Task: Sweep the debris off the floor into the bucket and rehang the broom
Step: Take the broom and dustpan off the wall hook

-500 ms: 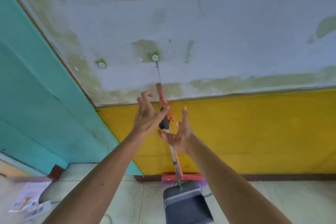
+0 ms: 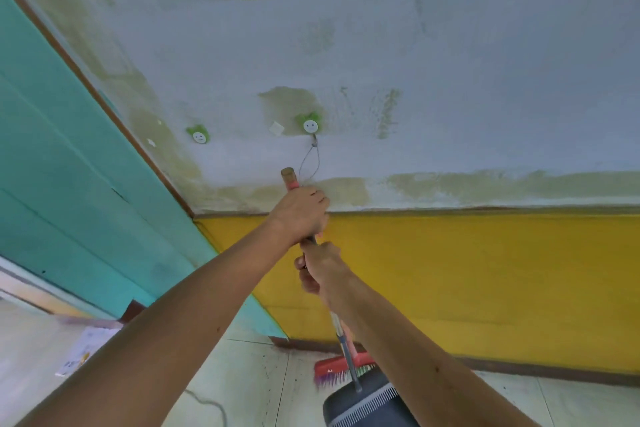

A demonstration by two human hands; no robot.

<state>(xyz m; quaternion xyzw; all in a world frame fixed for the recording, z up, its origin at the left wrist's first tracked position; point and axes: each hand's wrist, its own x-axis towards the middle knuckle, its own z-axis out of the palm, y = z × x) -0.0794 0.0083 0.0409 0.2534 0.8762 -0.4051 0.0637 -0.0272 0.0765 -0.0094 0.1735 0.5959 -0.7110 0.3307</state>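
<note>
A broom hangs by a thin wire loop point(image 2: 309, 159) from a green-and-white wall hook point(image 2: 310, 125). Its red handle top point(image 2: 289, 177) sticks up above my left hand point(image 2: 300, 213), which is closed around the handle. Its red head with purple bristles point(image 2: 336, 368) sits low by the yellow wall. Just below, my right hand point(image 2: 320, 270) grips the metal handle point(image 2: 344, 350) of a dark grey dustpan point(image 2: 367, 406), which stands in front of the broom head. No bucket is in view.
A second green-and-white hook point(image 2: 198, 136) is on the wall to the left. A teal door panel point(image 2: 69, 184) fills the left side. Papers point(image 2: 86, 350) and a cable point(image 2: 207, 404) lie on the tiled floor at lower left.
Both hands were open beside the handles; now the left hand has closed on the broom handle and the right hand on the dustpan handle. The view has tilted slightly.
</note>
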